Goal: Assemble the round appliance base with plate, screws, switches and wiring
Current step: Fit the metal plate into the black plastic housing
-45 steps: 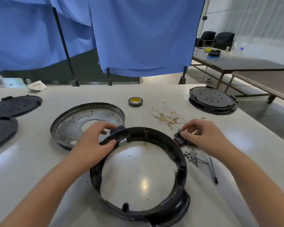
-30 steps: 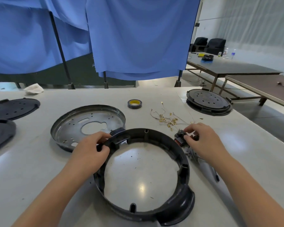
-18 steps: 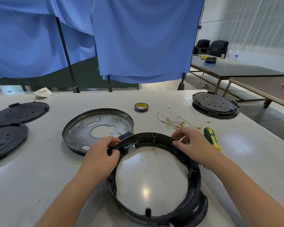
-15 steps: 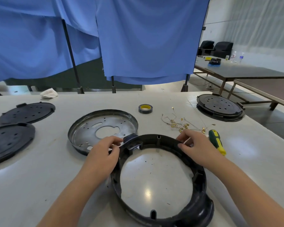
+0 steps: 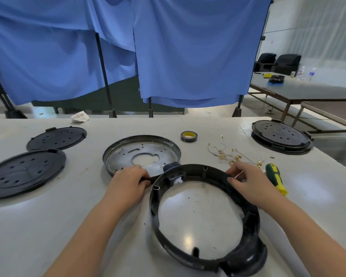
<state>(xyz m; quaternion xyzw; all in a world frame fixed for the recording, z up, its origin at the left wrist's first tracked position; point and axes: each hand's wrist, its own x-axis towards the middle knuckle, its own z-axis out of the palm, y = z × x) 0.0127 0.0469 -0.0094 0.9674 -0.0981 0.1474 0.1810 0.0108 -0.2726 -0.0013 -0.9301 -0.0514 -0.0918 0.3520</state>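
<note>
A black plastic base ring [image 5: 248, 222] lies on the white table in front of me. My left hand [image 5: 126, 184] grips its far-left rim, fingers curled over the edge. My right hand [image 5: 248, 181] holds the far-right rim, thumb and fingers pinching the wall. Behind the ring sits a round metal plate [image 5: 142, 152] with holes and a central cut-out, its near edge touching the ring. A tangle of thin wires with brass terminals [image 5: 231, 153] lies to the right of the plate. A green and yellow screwdriver [image 5: 277, 178] rests beside my right hand.
A roll of black tape with a yellow core [image 5: 188, 136] stands behind the plate. Two black perforated discs [image 5: 26, 172] [image 5: 57, 137] lie at the left, a stacked black disc [image 5: 281, 136] at the far right. Blue curtains hang behind the table. A crumpled cloth [image 5: 80, 116] sits at the back.
My right hand left the small switch part and screws at the right and took hold of the ring's far-right rim. The ring shifted right with both hands; the screwdriver came into view.
</note>
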